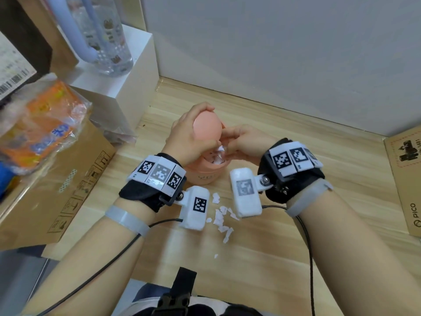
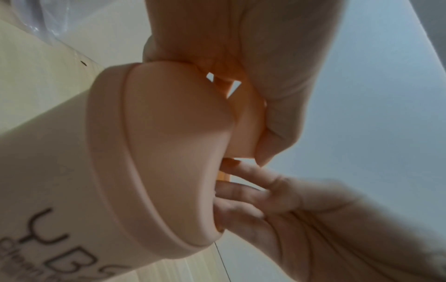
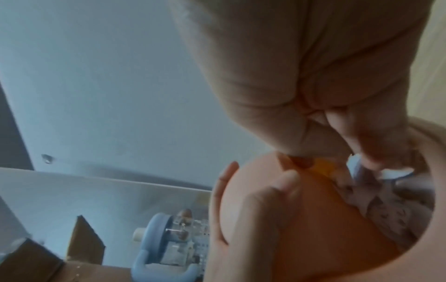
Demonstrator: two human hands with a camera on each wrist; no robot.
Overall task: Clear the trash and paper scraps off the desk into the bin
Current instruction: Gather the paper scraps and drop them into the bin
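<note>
lying nearest on the wooden desk (image 1: 284,258), just on the near side of the small pink bin (image 1: 206,175): a loose scatter of white paper scraps (image 1: 222,221), torn and small, one stray bit sitting a little nearer than the others. hanging over those scraps, two white tagged wrist cameras on black straps, cables trailing back along both forearms. standing upright past the scraps, mid-desk, the bin with dark lettering on its side and more scraps (image 1: 217,159) showing inside its open mouth. gripping the bin's rounded swing lid (image 1: 207,130) from the bin's left: the left hand (image 1: 188,135), fingers curled over the top of the dome, thumb on its near side, tipping it up. reaching in from the bin's right: the right hand (image 1: 245,142), fingers bunched together with tips at the bin's opening and touching paper there; from the right wrist view fingertips (image 3: 376,164) seeming to pinch a white scrap, though blurred, so not certain. sitting left of the bin: flat cardboard boxes (image 1: 68,190) with an orange plastic-wrapped pack (image 1: 43,126) on top. standing beyond and left of the bin: a white block (image 1: 127,71) carrying a clear water bottle (image 1: 104,35) with a pale blue handle. lying far right of the bin: a brown printed carton (image 1: 407,179). rising behind the bin: a plain white wall (image 1: 284,53).
</note>
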